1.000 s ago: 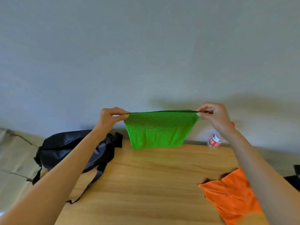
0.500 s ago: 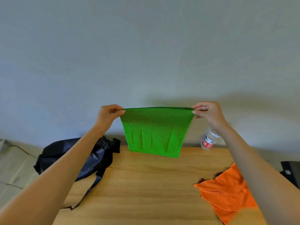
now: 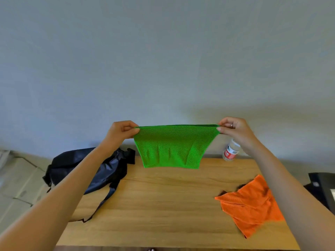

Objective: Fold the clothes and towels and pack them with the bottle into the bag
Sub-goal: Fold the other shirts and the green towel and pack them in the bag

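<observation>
Cloth (image 3: 173, 147), green mesh, hung doubled above the table (image 3: 163, 205), left hand (image 3: 120, 132) and right hand (image 3: 235, 129) each pinching a top corner. Against a second earlier it hung longer and wrinkled, slacker; the fold looked half done. Black crinkly bag (image 3: 87, 167) lay left, clear plastic bottle (image 3: 231, 151) far right, orange mesh garment (image 3: 253, 205) unfolded.

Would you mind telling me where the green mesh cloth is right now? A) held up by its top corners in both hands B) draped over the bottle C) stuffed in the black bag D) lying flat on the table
A: the left hand and right hand each pinch a top corner of the green mesh cloth, which hangs above the table.
</observation>
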Demonstrator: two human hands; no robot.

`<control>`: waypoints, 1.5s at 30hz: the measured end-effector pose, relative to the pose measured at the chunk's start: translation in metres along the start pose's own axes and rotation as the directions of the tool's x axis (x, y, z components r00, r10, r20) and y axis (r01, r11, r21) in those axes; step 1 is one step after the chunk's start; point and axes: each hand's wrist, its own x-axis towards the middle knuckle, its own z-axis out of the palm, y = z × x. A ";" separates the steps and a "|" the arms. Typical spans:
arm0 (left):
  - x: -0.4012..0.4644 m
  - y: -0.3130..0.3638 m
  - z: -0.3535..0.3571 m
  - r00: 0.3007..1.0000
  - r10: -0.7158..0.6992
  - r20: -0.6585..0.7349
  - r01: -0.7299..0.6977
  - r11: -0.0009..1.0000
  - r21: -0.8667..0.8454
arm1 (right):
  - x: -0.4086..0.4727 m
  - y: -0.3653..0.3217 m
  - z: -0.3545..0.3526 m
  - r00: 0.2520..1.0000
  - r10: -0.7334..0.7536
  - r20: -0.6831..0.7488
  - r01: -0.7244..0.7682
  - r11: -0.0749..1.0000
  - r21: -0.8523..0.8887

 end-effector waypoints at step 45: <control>-0.083 -0.276 0.064 0.790 -0.581 -0.195 0.612 0.763 0.208 | -0.048 0.253 0.156 0.865 0.498 0.056 -0.480 0.855 -0.195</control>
